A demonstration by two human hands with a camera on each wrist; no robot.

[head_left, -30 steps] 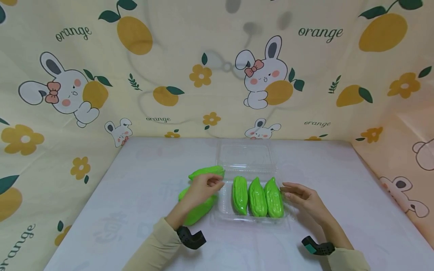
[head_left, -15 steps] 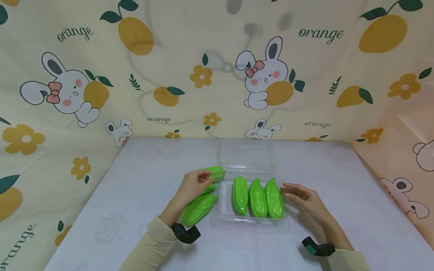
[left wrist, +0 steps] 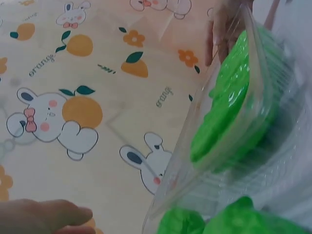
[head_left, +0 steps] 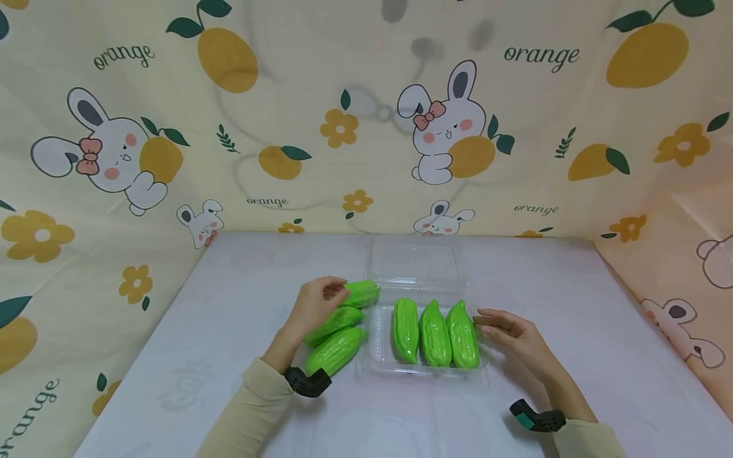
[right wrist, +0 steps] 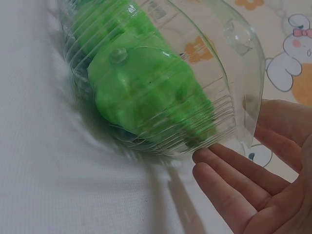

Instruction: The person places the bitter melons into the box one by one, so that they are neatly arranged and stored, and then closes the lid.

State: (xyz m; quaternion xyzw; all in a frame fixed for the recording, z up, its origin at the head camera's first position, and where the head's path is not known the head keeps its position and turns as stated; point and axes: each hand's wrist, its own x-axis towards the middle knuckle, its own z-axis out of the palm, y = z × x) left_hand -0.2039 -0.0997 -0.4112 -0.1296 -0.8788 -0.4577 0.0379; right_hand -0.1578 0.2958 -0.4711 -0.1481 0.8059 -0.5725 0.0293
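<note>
Three glossy green bitter melons stand side by side in the clear plastic box (head_left: 380, 343); the middle melon (head_left: 436, 334) is between two others. To its left lie three loose ones: an upper melon (head_left: 363, 293), a second melon (head_left: 338, 321) and a lower melon (head_left: 336, 351). My left hand (head_left: 314, 305) is over the left end of the upper melon, hiding part of it, its fingers loosely bent. In the left wrist view its fingers (left wrist: 46, 214) show apart from the melons there. My right hand (head_left: 518, 334) touches the box's right side with fairly straight fingers (right wrist: 229, 190).
The box's clear lid (head_left: 413, 262) lies folded back behind it. A white cloth covers the table (head_left: 229, 356). A printed curtain (head_left: 343, 76) with rabbits and oranges hangs behind and along both sides.
My left hand has moved left and slightly up, away from the box, uncovering the second and lower loose melons. The right hand and the melons in the box have stayed put.
</note>
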